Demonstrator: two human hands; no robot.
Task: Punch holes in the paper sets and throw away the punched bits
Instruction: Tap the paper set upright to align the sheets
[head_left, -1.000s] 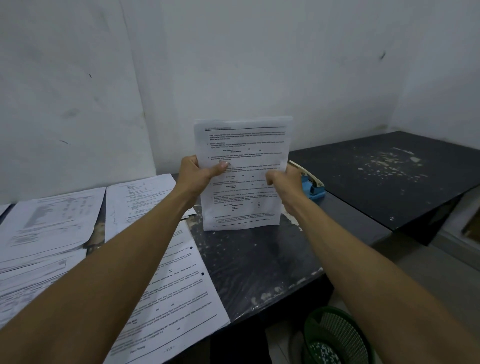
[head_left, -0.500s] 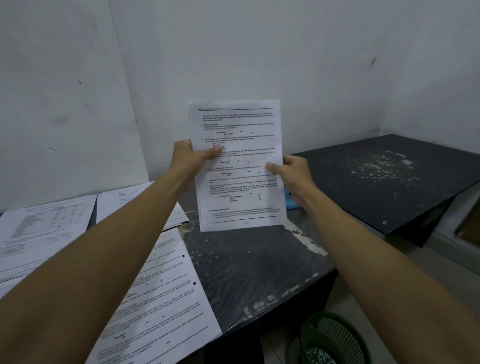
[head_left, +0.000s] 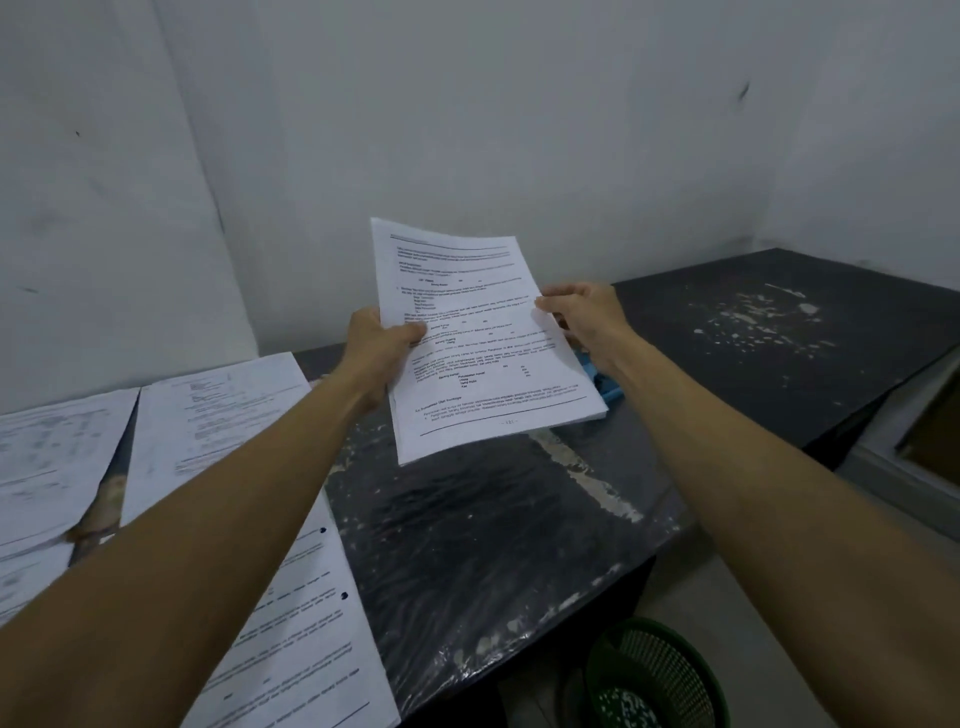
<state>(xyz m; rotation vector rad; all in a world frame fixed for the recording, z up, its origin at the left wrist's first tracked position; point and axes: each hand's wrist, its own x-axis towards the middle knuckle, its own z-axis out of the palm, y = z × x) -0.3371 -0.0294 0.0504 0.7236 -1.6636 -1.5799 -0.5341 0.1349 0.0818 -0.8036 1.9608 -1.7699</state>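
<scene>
A set of printed white pages (head_left: 478, 338) hangs tilted above the dark table (head_left: 467, 545), its top edge leaning away from me. My left hand (head_left: 379, 338) grips its left edge, thumb on the front. My right hand (head_left: 582, 312) pinches its right edge. A blue hole punch (head_left: 600, 382) sits on the table behind the set, mostly hidden by the pages and my right wrist. A green mesh waste basket (head_left: 660, 670) with white punched bits inside stands on the floor at the lower right.
Several paper sets lie on the left part of the table; the nearest one (head_left: 291, 623) shows two punched holes on its right edge. A second dark tabletop (head_left: 779, 332) with pale scuffs extends to the right. White walls close in behind.
The paper set stood upright on the table a second ago; both hands lifted it and now tip it back toward flat, lowering it over the punch.
</scene>
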